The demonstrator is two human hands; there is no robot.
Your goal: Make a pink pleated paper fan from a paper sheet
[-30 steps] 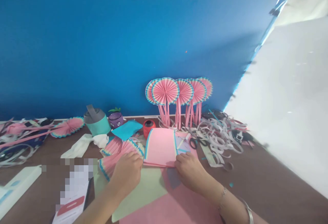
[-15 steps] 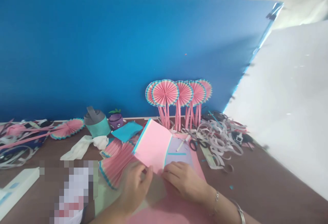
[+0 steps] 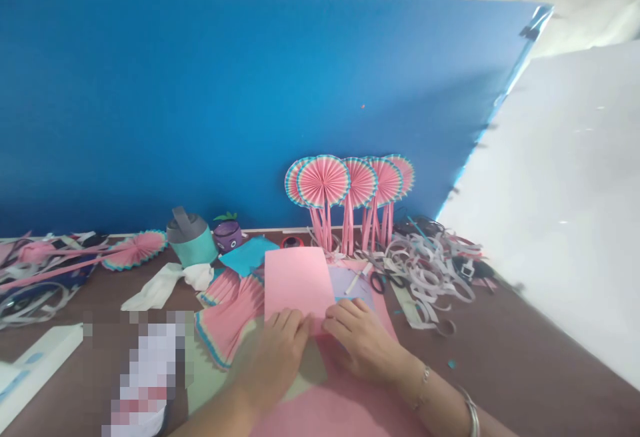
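A sheet of pink paper [image 3: 297, 280] stands tilted up above the work surface, its plain pink face towards me. My left hand [image 3: 283, 350] grips its near left edge, fingers curled over it. At the near right edge, my right hand [image 3: 357, 337] has its fingers bent onto the same sheet; the thumb is mostly hidden. Both hands sit close together. Beneath them lie larger pink paper [image 3: 345, 410] and a pale green sheet [image 3: 205, 383]. Left of the held sheet is a pleated pink paper piece [image 3: 225, 320] with a blue and cream edge.
Several round pink paper fans [image 3: 323, 182] lean upright against the blue panel [image 3: 200, 90]. Curled white paper strips [image 3: 425, 270] and scissors [image 3: 379, 282] lie to the right. A teal lidded container [image 3: 193, 247], a purple cup [image 3: 227, 235] and white tissue [image 3: 157, 287] stand or lie left.
The pink sheet has turned from slanted, with its blue-and-cream edges showing, to nearly square-on with a plain face. My left hand has moved up and right, its fingers now over the edge.
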